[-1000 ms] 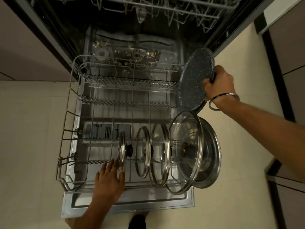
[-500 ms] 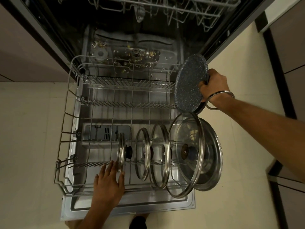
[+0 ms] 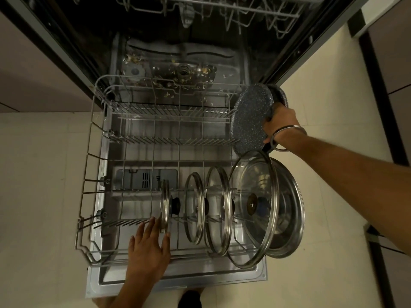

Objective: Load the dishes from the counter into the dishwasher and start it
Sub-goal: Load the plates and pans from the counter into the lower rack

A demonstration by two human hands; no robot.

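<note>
The dishwasher's lower rack (image 3: 93, 165) is pulled out over the open door (image 3: 178, 283). Several glass lids stand on edge in its front row; the smallest lid (image 3: 165, 207) is at the left, the largest lid (image 3: 255, 207) at the right with a steel lid (image 3: 289, 210) behind it. My right hand (image 3: 281, 121) grips a speckled grey pan (image 3: 250, 121) by its rim, bottom facing me, at the rack's right rear corner. My left hand (image 3: 151, 245) rests with spread fingers on the rack's front rail, touching the smallest lid.
The upper rack (image 3: 222, 10) hangs above in the dark tub. Food scraps lie around the filter (image 3: 184, 72) on the tub floor. Cabinet fronts (image 3: 395, 52) stand to the right, cream floor tiles (image 3: 40, 196) on both sides of the door.
My right hand has brought the speckled pan down and closer to the rack's right side. My left hand has stayed by the smallest lid.
</note>
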